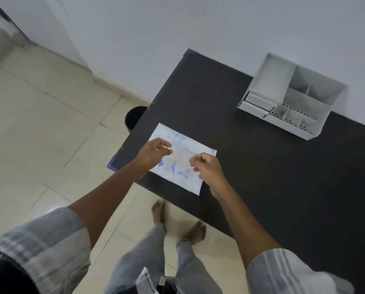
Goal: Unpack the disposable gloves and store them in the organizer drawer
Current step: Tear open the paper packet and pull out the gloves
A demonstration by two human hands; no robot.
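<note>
A flat white glove packet (181, 172) with blue print lies near the table's left front corner. My left hand (153, 153) is over its left part, thumb and fingertips pinched together on the packet's top film. My right hand (208, 169) is over its right part, fingers curled into a pinch on the packet. The white organizer (317, 107) stands at the far right of the table, apart from both hands. Its open compartments face up and its small drawer (256, 103) sits in the left side, pulled out slightly.
The dark table (251, 166) stands against a pale wall. A dark round object (133, 117) sits on the tiled floor by the table's left edge. My bare feet (177, 223) are on the floor under the near table edge.
</note>
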